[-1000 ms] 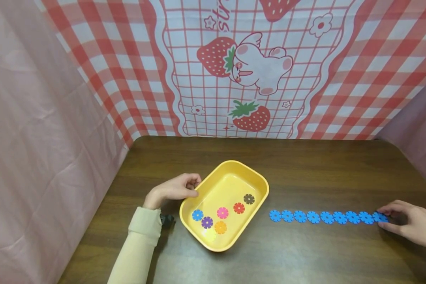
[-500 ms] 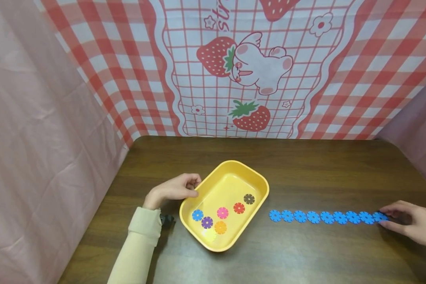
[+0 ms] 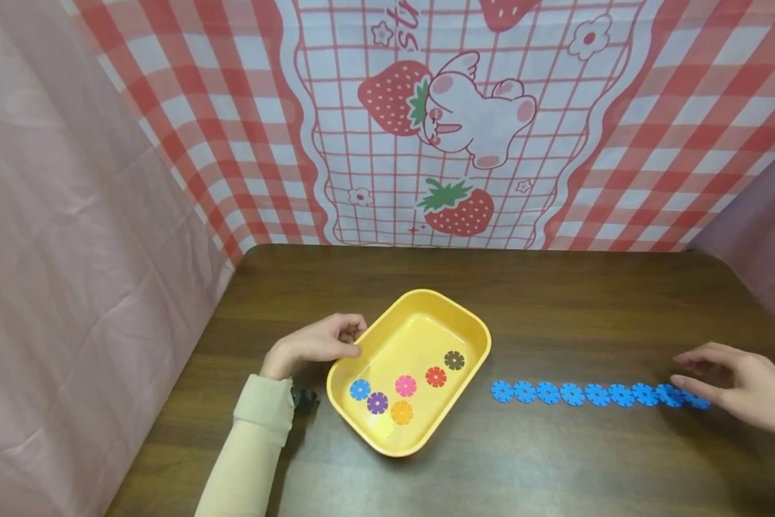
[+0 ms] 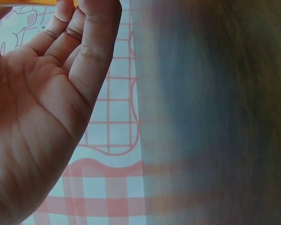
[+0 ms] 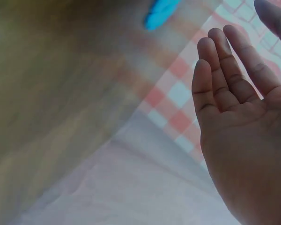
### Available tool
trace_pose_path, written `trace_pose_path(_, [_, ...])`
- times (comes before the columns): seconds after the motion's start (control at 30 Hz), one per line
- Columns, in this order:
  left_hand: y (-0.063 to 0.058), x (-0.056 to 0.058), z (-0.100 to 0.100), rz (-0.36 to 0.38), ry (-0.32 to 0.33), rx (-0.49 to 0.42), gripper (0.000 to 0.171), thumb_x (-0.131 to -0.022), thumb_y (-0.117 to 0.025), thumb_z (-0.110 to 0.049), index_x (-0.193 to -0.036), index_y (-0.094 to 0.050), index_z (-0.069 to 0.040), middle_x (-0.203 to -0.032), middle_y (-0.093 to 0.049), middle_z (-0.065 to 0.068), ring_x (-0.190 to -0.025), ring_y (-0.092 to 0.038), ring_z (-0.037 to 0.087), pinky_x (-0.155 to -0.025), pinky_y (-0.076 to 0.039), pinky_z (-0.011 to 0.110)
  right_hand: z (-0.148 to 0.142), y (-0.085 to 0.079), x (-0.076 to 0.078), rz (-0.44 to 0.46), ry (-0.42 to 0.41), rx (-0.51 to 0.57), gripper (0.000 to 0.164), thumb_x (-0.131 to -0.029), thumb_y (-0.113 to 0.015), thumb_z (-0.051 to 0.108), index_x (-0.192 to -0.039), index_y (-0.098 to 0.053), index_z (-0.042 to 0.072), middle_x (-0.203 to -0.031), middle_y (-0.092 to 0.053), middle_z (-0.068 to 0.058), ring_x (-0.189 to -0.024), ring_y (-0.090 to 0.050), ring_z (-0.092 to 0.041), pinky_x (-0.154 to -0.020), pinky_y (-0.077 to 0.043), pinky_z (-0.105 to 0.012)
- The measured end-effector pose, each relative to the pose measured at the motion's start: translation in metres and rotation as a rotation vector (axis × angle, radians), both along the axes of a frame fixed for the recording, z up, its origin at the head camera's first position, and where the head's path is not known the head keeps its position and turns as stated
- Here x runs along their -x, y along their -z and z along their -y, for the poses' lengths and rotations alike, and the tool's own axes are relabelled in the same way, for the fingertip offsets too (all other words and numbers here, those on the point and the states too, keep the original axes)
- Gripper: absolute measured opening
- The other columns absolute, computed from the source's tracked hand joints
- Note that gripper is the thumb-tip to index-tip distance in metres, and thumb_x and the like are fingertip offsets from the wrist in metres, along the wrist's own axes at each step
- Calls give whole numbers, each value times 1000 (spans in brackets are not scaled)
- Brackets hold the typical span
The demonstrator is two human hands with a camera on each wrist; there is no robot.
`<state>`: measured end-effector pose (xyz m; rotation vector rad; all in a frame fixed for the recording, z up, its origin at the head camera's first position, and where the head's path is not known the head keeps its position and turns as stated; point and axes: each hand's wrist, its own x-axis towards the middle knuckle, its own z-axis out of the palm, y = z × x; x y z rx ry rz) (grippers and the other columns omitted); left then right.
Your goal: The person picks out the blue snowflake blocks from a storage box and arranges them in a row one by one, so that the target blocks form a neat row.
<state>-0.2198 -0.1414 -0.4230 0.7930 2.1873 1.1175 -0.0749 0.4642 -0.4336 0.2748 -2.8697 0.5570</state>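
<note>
My left hand grips the left rim of a yellow plastic tray, its thumb over the edge; in the left wrist view the curled fingers reach up to the tray's yellow edge. Several notched snowflake discs lie inside, among them a blue disc, a pink disc and a brown disc. To the tray's right runs a straight row of blue snowflake discs. My right hand hovers over the row's right end, partly covering it. Holding nothing, its fingers are extended in the right wrist view.
All this stands on a dark wooden table. A red-and-white checked cloth with strawberries hangs behind its far edge. Pink curtains border it on the left and right.
My right hand has let go of the last blue disc at the row's right end, lifting and shifting slightly left over it. The left hand and tray stay put.
</note>
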Motion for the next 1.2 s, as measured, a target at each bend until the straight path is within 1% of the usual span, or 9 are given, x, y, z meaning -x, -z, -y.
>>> trace_pose_path(0.07, [0, 0, 0, -2, -2, -1, 15, -87, -68, -7, -99, -59, -6, -86, -60, 4, -75, -55, 18, -69, -46, 30, 8, -5, 5, 34, -8, -12, 28, -78, -84, 19, -100, -72, 6, -91, -65, -1, -76, -50, 8, -60, -43, -16])
trace_pose_path(0.17, [0, 1, 0, 4, -5, -2, 15, -87, -68, -6, -99, -59, -6, -86, -60, 5, -76, -55, 19, -69, -46, 30, 18, -11, 12, 56, -29, -39, 28, -80, -83, 21, -102, -72, 7, -91, -64, 2, -76, -50, 5, -59, -44, -22])
trace_pose_path(0.23, [0, 1, 0, 8, -5, -1, 15, -87, -68, -7, -100, -59, -6, -86, -60, 5, -76, -55, 19, -70, -46, 30, 24, -16, 16, 48, -52, -41, 27, -81, -83, 20, -102, -71, 8, -91, -63, 3, -75, -50, 3, -58, -44, -24])
trace_pose_path(0.33, [0, 0, -1, 11, -3, 0, 16, -87, -68, -7, -100, -59, -6, -86, -60, 5, -76, -55, 19, -70, -46, 30, 35, -24, 21, 16, -89, -30, 27, -80, -83, 17, -103, -71, 9, -89, -62, 6, -75, -51, 1, -58, -44, -22])
trace_pose_path(0.5, [-1, 0, -1, 11, -2, -1, 16, -87, -68, -7, -100, -59, -5, -85, -59, 5, -75, -55, 19, -69, -45, 30, 56, -36, 32, -7, -164, 4, 30, -79, -84, 14, -105, -71, 11, -87, -63, 9, -74, -52, -1, -59, -43, -20])
trace_pose_path(0.7, [0, 0, -1, 18, -5, -4, 16, -87, -69, -7, -101, -59, -5, -87, -60, 5, -76, -55, 19, -69, -46, 30, 85, -55, 49, -31, -313, 51, 36, -76, -86, 11, -108, -70, 18, -92, -64, 14, -77, -54, -3, -65, -43, -17])
trace_pose_path(0.87, [0, 0, 0, 19, -3, -8, 17, -87, -69, -7, -100, -59, -6, -87, -60, 5, -76, -55, 19, -69, -46, 29, 115, -69, 60, -36, -421, 87, 39, -75, -87, 12, -109, -69, 20, -93, -63, 16, -79, -55, -5, -67, -45, -19])
trace_pose_path(1.03, [1, 0, 0, 14, 2, -9, 16, -87, -68, -7, -100, -59, -6, -87, -60, 5, -76, -55, 19, -69, -46, 30, 149, -79, 73, -14, -496, 103, 37, -76, -87, 15, -109, -70, 22, -93, -63, 18, -78, -54, -4, -67, -47, -22])
trace_pose_path(1.2, [1, 1, -1, 15, 5, -14, 15, -87, -68, -5, -100, -59, -5, -87, -61, 5, -76, -55, 19, -69, -46, 30, 178, -84, 86, 40, -524, 103, 31, -81, -84, 26, -108, -70, 22, -95, -63, 18, -80, -55, -4, -69, -50, -26])
